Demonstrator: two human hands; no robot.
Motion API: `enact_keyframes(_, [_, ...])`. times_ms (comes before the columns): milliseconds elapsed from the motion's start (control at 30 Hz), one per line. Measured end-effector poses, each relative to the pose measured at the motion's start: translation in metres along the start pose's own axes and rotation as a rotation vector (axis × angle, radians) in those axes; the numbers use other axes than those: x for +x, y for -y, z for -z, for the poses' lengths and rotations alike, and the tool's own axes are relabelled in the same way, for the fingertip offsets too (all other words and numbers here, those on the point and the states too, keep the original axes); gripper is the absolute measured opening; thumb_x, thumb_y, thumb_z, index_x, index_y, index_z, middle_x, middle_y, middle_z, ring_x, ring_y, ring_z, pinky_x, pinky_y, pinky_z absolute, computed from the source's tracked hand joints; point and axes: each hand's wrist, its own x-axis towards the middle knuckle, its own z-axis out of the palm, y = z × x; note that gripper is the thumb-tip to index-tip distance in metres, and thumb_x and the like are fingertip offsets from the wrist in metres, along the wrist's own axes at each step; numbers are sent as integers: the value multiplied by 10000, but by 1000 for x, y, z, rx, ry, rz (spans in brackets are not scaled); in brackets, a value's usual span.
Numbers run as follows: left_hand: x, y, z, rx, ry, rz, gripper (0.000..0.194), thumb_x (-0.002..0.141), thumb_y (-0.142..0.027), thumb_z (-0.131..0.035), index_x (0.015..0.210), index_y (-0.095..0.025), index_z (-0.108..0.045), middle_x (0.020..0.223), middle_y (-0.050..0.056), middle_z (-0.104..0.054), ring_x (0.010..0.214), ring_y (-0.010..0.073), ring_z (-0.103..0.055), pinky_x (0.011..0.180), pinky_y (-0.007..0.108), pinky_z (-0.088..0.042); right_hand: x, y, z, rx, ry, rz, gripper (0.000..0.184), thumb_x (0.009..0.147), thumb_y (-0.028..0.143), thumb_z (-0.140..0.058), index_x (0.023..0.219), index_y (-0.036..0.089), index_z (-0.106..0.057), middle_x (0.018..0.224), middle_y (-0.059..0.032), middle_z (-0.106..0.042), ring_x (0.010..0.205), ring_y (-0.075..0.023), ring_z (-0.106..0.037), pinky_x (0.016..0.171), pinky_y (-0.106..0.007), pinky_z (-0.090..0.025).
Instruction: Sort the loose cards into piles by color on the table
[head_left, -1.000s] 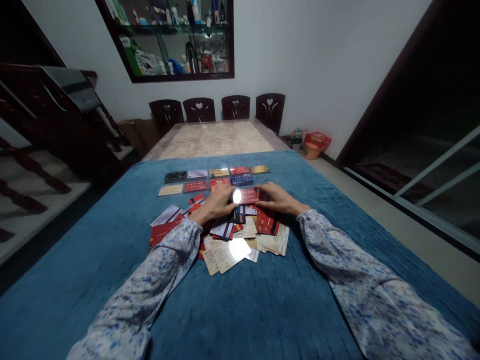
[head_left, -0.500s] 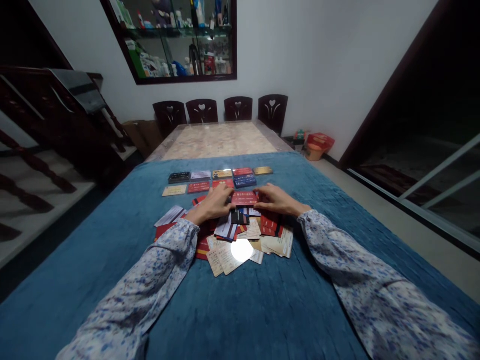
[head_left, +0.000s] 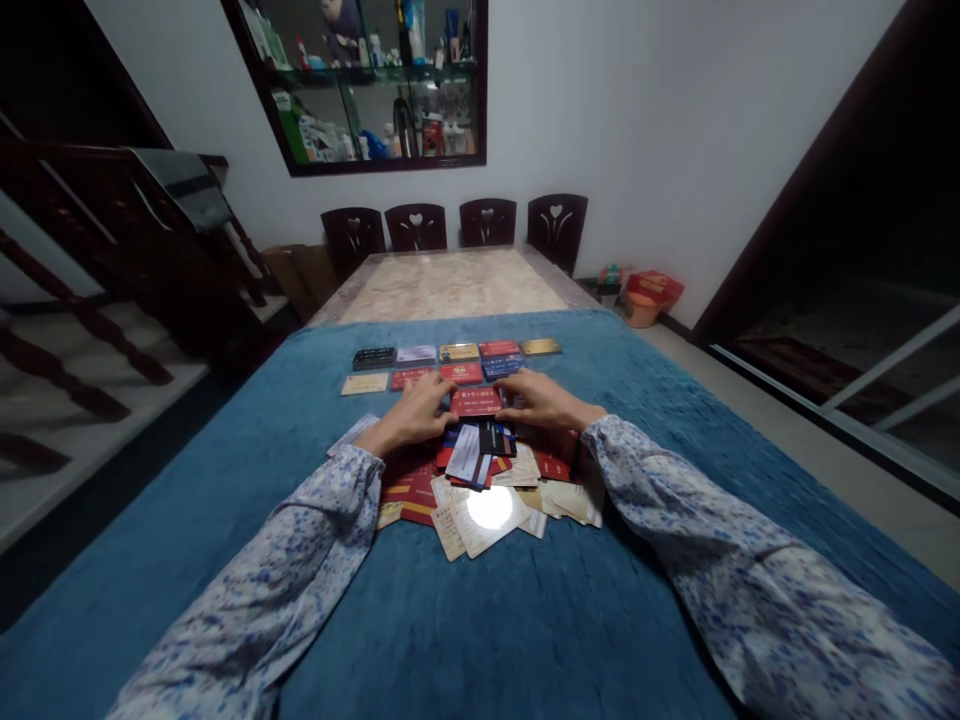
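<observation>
A red card (head_left: 476, 401) is held level between my two hands, above a loose heap of cards. My left hand (head_left: 415, 412) is closed on the card's left edge, and my right hand (head_left: 546, 402) grips its right edge with fingers and thumb. Beneath lie a white card with a dark stripe (head_left: 469, 455), a black card (head_left: 496, 437) and several cream cards (head_left: 487, 520), one with a bright glare. Farther off, two rows of cards include a red card (head_left: 460, 373), a blue stack (head_left: 504, 367) and a cream card (head_left: 364, 384).
A blue cloth (head_left: 480, 630) covers the near part of the table, whose marble-patterned top (head_left: 457, 280) shows beyond. Several dark chairs (head_left: 487, 222) stand at the far end. A wooden railing (head_left: 82, 310) runs along the left, and an orange bucket (head_left: 640, 309) sits on the floor right.
Both hands have moved left with the red card, relative to the card rows. The camera view has shifted slightly. My grip on the card stays the same.
</observation>
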Motion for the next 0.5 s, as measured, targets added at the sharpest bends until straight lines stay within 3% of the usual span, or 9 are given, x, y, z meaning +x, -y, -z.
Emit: enact_keyframes(500, [-20,47,20,31,1,105,425,826,-300,-631,1239,-199,-641,1234,125,-576,1190,335,-536,1027,499,-427,65,31,-9,-149,105,40,458,871,534,-731,1165,184,-700,1132,-140,-710,1102,-306,-574,878,-376,-441])
